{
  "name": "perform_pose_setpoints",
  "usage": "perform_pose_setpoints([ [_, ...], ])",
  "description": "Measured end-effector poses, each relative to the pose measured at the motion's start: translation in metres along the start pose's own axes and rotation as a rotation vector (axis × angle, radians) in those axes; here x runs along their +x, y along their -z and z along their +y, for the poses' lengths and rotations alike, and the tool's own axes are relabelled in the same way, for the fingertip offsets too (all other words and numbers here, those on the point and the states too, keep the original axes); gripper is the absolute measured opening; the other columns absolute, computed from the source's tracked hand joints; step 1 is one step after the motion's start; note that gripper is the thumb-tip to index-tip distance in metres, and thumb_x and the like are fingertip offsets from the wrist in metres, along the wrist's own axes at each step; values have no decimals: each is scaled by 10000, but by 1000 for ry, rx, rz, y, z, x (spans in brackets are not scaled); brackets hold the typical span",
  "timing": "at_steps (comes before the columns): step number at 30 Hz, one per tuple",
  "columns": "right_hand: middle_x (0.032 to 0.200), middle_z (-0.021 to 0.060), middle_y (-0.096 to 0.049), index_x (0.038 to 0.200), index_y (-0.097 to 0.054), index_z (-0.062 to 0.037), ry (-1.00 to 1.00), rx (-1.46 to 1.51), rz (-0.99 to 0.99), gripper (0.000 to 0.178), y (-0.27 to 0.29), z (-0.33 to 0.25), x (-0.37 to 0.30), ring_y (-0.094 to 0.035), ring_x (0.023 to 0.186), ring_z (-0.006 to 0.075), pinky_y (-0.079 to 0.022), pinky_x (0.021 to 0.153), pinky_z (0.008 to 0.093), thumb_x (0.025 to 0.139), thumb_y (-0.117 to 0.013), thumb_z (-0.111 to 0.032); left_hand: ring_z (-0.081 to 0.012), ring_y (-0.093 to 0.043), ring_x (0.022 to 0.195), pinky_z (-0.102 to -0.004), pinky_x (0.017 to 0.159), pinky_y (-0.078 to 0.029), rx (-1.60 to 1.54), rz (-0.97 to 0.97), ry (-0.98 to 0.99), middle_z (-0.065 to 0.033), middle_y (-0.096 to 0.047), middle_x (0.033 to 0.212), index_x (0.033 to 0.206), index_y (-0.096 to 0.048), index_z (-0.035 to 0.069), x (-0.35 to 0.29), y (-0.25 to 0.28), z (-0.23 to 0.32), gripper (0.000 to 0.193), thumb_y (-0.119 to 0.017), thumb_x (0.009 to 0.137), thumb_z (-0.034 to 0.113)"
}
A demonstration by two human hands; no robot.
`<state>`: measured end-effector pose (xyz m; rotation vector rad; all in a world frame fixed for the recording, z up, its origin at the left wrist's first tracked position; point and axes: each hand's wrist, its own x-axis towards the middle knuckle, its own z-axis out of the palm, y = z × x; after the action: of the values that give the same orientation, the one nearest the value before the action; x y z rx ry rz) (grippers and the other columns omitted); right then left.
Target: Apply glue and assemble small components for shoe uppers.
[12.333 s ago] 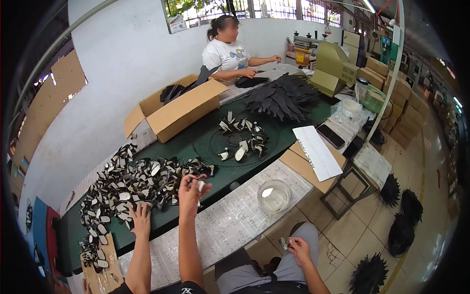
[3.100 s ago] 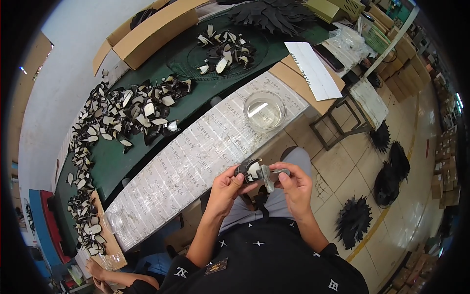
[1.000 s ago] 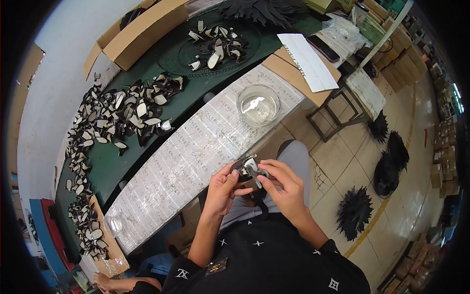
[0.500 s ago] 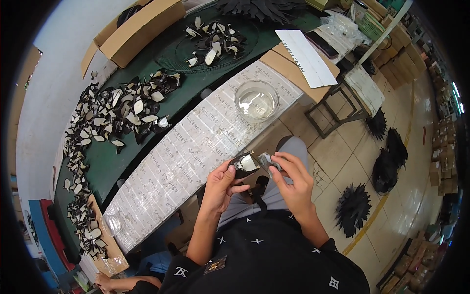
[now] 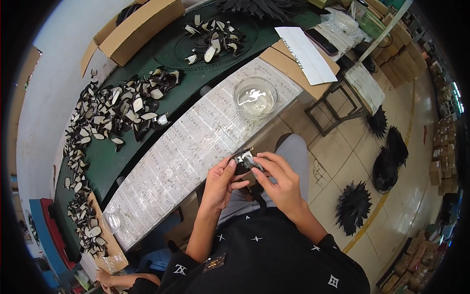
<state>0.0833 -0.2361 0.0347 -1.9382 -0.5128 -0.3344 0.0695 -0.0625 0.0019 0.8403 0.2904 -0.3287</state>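
Note:
My left hand (image 5: 219, 185) grips a small curved black piece with a pale cream inner face (image 5: 239, 167), possibly a shoe part, above my lap. Pinched in the fingers of my right hand (image 5: 284, 186) is a small grey, cloth-like pad (image 5: 254, 164), which lies against the pale face of the black piece. My fingertips partly cover both. Beyond my hands, a round clear bowl (image 5: 236, 106) with a shiny clear content stands on the narrow table covered in printed paper under clear plastic (image 5: 169, 161).
Many similar black-and-cream pieces (image 5: 125, 110) lie on the green table (image 5: 193, 81); more sit on a round wire rack (image 5: 166, 60). A cardboard box (image 5: 142, 32) stands behind. Fringed black bundles (image 5: 353, 208) lie on the floor at right. Another person's hand (image 5: 104, 279) shows lower left.
My right hand has moved left and brought the grey pad from beside the black piece onto its pale face. My left hand has stayed nearly in place.

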Motion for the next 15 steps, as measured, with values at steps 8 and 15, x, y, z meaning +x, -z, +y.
perform_pose_setpoints([
  [8,1082,122,-614,1051,-657,17,-7,-109,9,253,8,4,-1,-649,863,195,-592,684,275,801,-686,45,-261,-694,905,-279,658,-623,-7,53,6,-148,-640,1105,1263,-490,-53,4,-1,-3,372,-489,998,208],
  [15,1060,152,-602,1034,-636,23,11,-198,84,242,18,5,2,-650,819,250,-549,656,314,799,-693,25,-253,-679,958,-288,713,-615,2,26,18,-157,-622,1143,1289,-458,-76,5,4,-2,421,-492,998,226],
])
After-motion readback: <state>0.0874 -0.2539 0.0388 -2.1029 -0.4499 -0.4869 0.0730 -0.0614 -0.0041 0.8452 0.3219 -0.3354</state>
